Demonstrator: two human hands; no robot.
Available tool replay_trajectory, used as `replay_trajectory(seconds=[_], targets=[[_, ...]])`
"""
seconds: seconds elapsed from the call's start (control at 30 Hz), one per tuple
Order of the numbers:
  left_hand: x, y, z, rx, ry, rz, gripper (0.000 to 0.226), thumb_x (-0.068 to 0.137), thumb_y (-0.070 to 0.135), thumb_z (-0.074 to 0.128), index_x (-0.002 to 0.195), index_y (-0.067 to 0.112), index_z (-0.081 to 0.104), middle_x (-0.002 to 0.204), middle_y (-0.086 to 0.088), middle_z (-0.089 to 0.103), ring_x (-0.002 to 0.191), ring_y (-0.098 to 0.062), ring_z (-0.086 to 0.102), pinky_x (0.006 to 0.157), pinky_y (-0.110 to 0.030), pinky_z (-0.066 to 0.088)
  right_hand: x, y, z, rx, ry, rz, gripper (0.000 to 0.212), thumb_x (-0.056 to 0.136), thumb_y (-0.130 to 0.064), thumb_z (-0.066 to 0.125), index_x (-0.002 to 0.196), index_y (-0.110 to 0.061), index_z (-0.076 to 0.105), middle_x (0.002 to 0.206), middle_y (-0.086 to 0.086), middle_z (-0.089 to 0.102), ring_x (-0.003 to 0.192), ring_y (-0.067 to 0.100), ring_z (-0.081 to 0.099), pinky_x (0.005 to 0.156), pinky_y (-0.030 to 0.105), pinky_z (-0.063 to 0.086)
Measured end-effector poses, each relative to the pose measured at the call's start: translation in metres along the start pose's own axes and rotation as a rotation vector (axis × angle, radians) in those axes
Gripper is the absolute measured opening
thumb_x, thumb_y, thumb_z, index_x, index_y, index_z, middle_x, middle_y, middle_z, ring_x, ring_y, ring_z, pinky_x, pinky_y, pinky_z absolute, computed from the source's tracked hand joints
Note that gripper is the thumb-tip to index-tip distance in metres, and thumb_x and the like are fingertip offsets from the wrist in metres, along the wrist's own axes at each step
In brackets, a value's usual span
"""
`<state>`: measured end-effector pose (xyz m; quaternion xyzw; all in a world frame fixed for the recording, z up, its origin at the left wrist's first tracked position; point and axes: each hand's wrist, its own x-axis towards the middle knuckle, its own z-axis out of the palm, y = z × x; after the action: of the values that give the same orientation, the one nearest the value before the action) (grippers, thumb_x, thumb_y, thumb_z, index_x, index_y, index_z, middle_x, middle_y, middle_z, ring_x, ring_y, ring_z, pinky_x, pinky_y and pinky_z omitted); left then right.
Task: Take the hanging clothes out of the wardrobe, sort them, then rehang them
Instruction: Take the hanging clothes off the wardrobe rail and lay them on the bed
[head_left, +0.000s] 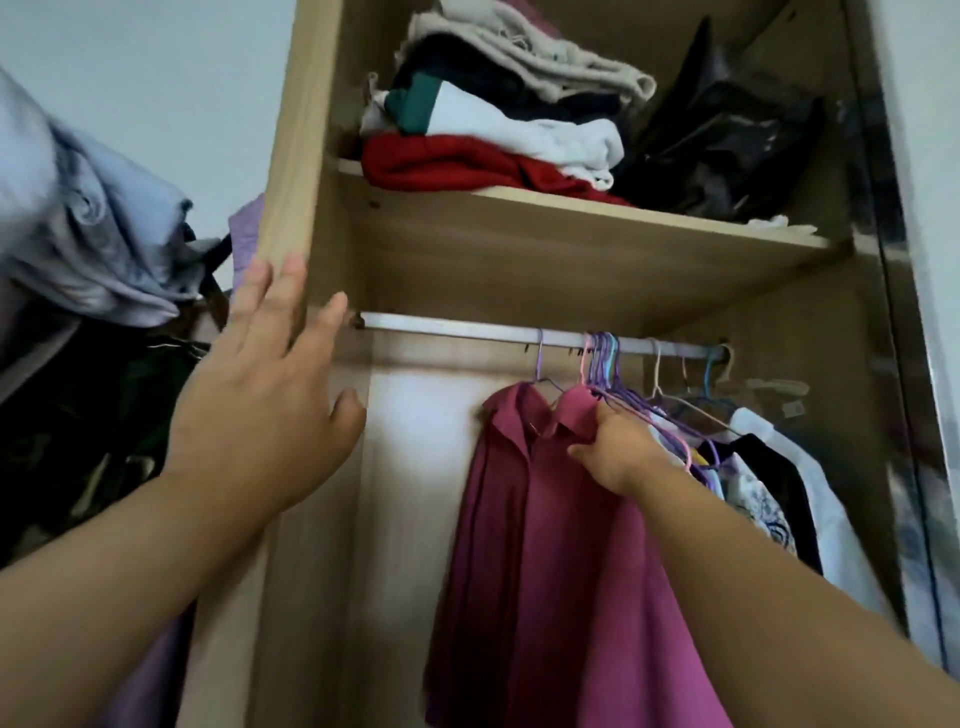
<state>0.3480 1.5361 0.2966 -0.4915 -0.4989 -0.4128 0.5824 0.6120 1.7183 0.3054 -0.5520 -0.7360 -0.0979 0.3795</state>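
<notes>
Pinching the cloth at the shoulder of the magenta shirt (545, 545), the right hand (618, 452) has its fingers curled into the fabric just below the collar; whether it also catches the hanger wire underneath I cannot tell. That shirt hangs on the rail (467, 330) as the leftmost garment, its hook a little apart from the tight bunch of hangers (602, 358) beside it, and further right a black garment (769, 467) and a white garment (821, 499) hang pressed together. The left hand (260, 384) is spread flat and holds nothing, its straight fingers at the front edge of the wardrobe side panel (291, 156), seemingly steadying against it. Above the rail a shelf (571, 208) carries folded clothes (493, 130) and a black bag (727, 140), and a heap of clothes (78, 218) sits outside the wardrobe to the left. Judging by this, the step in hand is the removal: the rail is far from emptied, and this shirt looks to be the one being taken. The next move calls for getting hold of the hanger itself rather than only the cloth, lifting the hook up clear of the rail, and drawing it out to the left without snagging the crowded hooks next to it; pulling on the fabric alone would likely slide the shirt off its hanger.
</notes>
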Motion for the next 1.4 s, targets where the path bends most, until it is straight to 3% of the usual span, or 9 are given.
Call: replay_trajectory(seconds=[0.13,0.3,0.4,0.47,0.63,0.83,1.0,1.23,1.4], targets=[[-0.001,0.005,-0.004,0.000,-0.026,-0.056,0.070,0.073,0.042,0.039,0.133,0.007,0.052,0.151,-0.020,0.028,0.142,-0.033,0.022,0.115,-0.036,0.017,0.027,-0.002,0.012,0.048,0.026,-0.030,0.052,0.090,-0.026,0.059,0.133,-0.006,0.039,0.129,0.018,0.055,0.118,0.035,0.052,0.095,0.035,0.042],[-0.001,0.007,-0.007,0.024,-0.072,-0.093,0.068,0.073,0.045,0.039,0.129,0.011,0.055,0.153,-0.015,0.027,0.143,-0.026,0.018,0.113,-0.023,0.008,0.050,-0.021,0.022,0.253,0.057,0.080,0.042,0.094,-0.040,0.048,0.118,-0.006,0.054,0.120,0.017,0.060,0.113,0.034,0.055,0.088,0.033,0.043],[-0.002,0.009,-0.009,0.041,-0.083,-0.116,0.065,0.073,0.045,0.040,0.129,0.016,0.056,0.154,-0.011,0.026,0.144,-0.022,0.018,0.111,-0.020,0.007,0.058,-0.029,0.023,0.194,0.041,0.063,0.033,0.098,-0.019,0.037,0.111,-0.001,0.061,0.119,0.017,0.062,0.110,0.032,0.059,0.085,0.034,0.046],[-0.002,0.009,-0.010,0.043,-0.081,-0.126,0.064,0.073,0.045,0.040,0.129,0.018,0.056,0.155,-0.009,0.025,0.145,-0.020,0.017,0.110,-0.019,0.008,0.060,-0.031,0.023,0.208,0.075,0.076,0.029,0.094,-0.013,0.039,0.106,-0.001,0.063,0.114,0.019,0.064,0.107,0.033,0.061,0.083,0.035,0.047],[-0.003,0.008,-0.007,0.022,-0.045,-0.124,0.061,0.073,0.043,0.041,0.127,0.018,0.058,0.154,-0.008,0.027,0.143,-0.020,0.020,0.110,-0.015,0.006,0.061,-0.035,0.015,0.221,0.170,0.084,0.031,0.092,-0.019,0.042,0.106,-0.003,0.064,0.113,0.023,0.064,0.105,0.037,0.060,0.084,0.037,0.047],[-0.002,0.007,-0.006,0.025,-0.030,-0.106,0.061,0.073,0.040,0.040,0.125,0.016,0.059,0.153,-0.012,0.029,0.143,-0.025,0.023,0.111,-0.022,0.013,0.055,-0.033,-0.010,0.201,0.277,0.029,0.035,0.093,-0.030,0.039,0.110,-0.009,0.062,0.115,0.023,0.062,0.107,0.039,0.058,0.084,0.039,0.046],[-0.004,0.004,-0.005,0.012,0.000,-0.079,0.057,0.073,0.030,0.039,0.123,0.014,0.061,0.151,-0.015,0.032,0.139,-0.033,0.031,0.104,-0.043,0.038,0.023,-0.009,-0.028,0.115,0.333,-0.050,0.023,0.091,-0.027,0.045,0.104,-0.015,0.060,0.108,0.019,0.064,0.101,0.039,0.059,0.079,0.039,0.046],[-0.017,0.019,-0.004,0.132,-0.100,0.112,0.061,0.067,0.034,0.043,0.122,0.017,0.063,0.143,-0.018,0.045,0.136,-0.041,0.032,0.096,-0.060,0.031,-0.067,0.056,-0.060,-0.009,0.326,-0.093,0.033,0.093,-0.033,0.051,0.124,-0.026,0.058,0.114,0.008,0.067,0.106,0.030,0.061,0.083,0.036,0.049],[-0.046,0.085,0.010,-0.186,-0.289,0.130,0.063,0.061,0.041,0.049,0.121,0.025,0.061,0.138,-0.010,0.051,0.132,-0.031,0.042,0.093,-0.062,0.037,-0.153,0.094,-0.081,-0.032,0.247,-0.086,0.031,0.090,-0.034,0.057,0.121,-0.031,0.062,0.113,-0.005,0.069,0.105,0.020,0.064,0.084,0.034,0.050]])
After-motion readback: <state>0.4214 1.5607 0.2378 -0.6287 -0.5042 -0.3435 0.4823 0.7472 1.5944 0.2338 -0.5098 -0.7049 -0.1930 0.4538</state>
